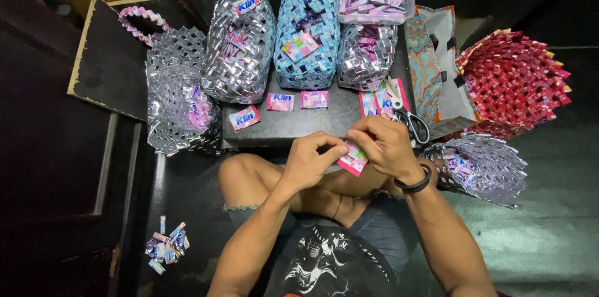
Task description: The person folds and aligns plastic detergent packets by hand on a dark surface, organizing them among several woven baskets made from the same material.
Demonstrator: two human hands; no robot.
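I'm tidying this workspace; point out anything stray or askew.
A small heap of folded strips lies on the floor by the person's left knee, apart from the baskets. One sachet on the low table sits tilted beside two straight ones. Both hands hold a pink sachet.

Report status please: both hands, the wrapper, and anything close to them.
Left hand and right hand both pinching the pink sachet wrapper above the lap. Scissors beside the right hand on the dark board. Nothing between the hands.
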